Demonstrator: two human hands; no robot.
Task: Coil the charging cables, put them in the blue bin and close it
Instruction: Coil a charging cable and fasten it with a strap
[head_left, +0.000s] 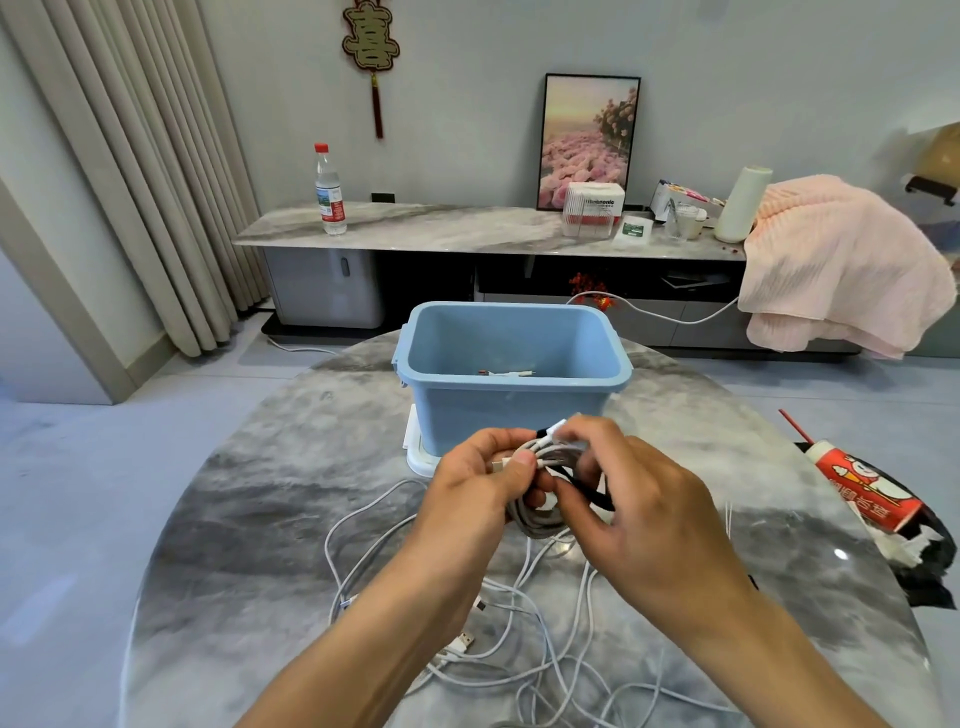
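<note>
While both hands grip coiled cable (540, 499), blue bin (511, 410) open

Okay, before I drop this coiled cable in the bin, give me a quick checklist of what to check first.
1. Coiled cable held by both the left hand and the right hand: ok.
2. Coil secured so it will not spring open: cannot tell.
3. Blue bin open, nothing over its mouth: ok.
4. Room in the bin, only a small cable end shows at its bottom: ok.
5. All cables coiled: not ok, loose white cables lie tangled on the table.
6. White lid in reach, under the bin: ok.
</note>
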